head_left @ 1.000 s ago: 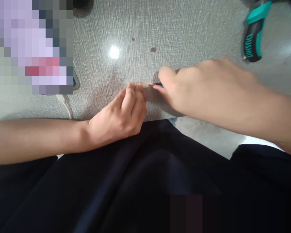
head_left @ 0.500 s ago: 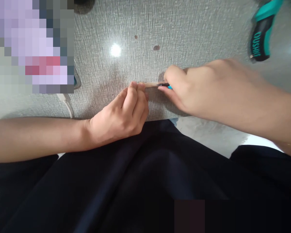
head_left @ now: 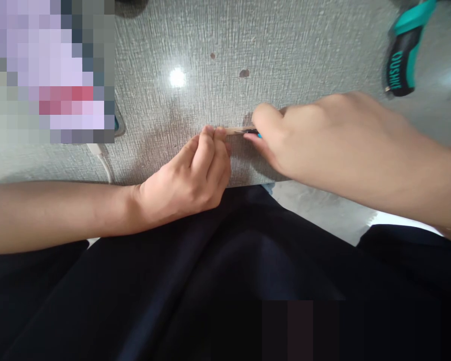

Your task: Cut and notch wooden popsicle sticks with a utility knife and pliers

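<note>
My left hand (head_left: 191, 175) is closed at the table's front edge. Its fingertips pinch a thin, pale, wood-coloured stick (head_left: 233, 131), whose end points right. Facing it from the right, my right hand (head_left: 323, 138) is closed around a small tool with a narrow dark tip (head_left: 250, 131) and a bit of blue. That tip lies against the stick. The rest of the tool is hidden inside the right hand, so its exact kind does not show. Both hands are low over the table, with a short length of stick visible between them.
A teal and black tool handle (head_left: 402, 65) lies at the upper right of the grey textured table (head_left: 165, 40). At the left, a blurred-out area covers part of a device, with a white cable (head_left: 103, 158) below it. Two small brown spots (head_left: 244, 73) mark the tabletop.
My right hand and its tool have shifted slightly left along the stick, closer to my left hand. The left hand keeps its pinch almost in place.
</note>
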`<move>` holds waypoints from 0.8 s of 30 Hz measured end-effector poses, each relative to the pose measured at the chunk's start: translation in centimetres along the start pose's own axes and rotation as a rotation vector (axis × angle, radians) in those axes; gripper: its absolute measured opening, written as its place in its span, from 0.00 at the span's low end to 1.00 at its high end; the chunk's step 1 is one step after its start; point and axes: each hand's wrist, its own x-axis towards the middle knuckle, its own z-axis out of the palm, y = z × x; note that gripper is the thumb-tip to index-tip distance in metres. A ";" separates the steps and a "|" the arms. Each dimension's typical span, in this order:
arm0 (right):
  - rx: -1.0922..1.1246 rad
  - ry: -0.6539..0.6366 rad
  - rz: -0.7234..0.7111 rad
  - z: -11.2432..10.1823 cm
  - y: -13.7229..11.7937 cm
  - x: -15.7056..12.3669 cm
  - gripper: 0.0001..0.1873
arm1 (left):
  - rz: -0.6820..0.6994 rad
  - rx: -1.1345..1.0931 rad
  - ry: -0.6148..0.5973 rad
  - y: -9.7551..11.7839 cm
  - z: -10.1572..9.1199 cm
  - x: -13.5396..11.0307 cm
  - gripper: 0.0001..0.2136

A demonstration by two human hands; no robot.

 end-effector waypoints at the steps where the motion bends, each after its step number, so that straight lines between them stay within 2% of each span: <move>1: 0.007 -0.001 -0.005 -0.1 -0.1 0.0 0.35 | -0.002 0.004 0.004 0.0 0.0 0.0 0.30; 4: 0.061 -0.044 0.005 -1.0 -0.4 0.0 0.27 | -0.008 -0.028 -0.004 0.0 0.0 0.0 0.31; 6: 0.134 -0.141 0.074 -1.8 -0.8 0.1 0.22 | -0.005 -0.061 -0.013 -0.1 -0.1 0.1 0.32; 8: 0.178 -0.238 0.155 -2.7 -1.0 0.4 0.25 | 0.006 -0.069 -0.013 -0.1 -0.1 0.1 0.32; 10: 0.163 -0.262 0.197 -3.2 -1.2 0.5 0.30 | 0.004 -0.044 -0.003 -0.1 -0.1 0.1 0.32; 14: 0.119 -0.205 0.120 -3.0 -1.2 0.6 0.31 | -0.002 0.042 0.020 -0.1 0.1 -0.1 0.29; 17: 0.152 -0.097 0.052 -1.7 -0.8 0.6 0.24 | 0.001 0.037 0.020 -0.1 0.3 -0.2 0.29; 19: 0.187 0.002 0.060 -0.6 -0.5 0.7 0.30 | -0.003 0.025 0.022 -0.1 0.4 -0.2 0.30; 21: 0.239 0.035 0.081 0.4 -0.1 0.9 0.36 | -0.004 0.016 0.025 -0.1 0.5 -0.2 0.31; 24: 0.277 0.064 0.086 1.0 0.3 1.1 0.37 | -0.002 -0.007 0.022 -0.1 0.3 -0.1 0.31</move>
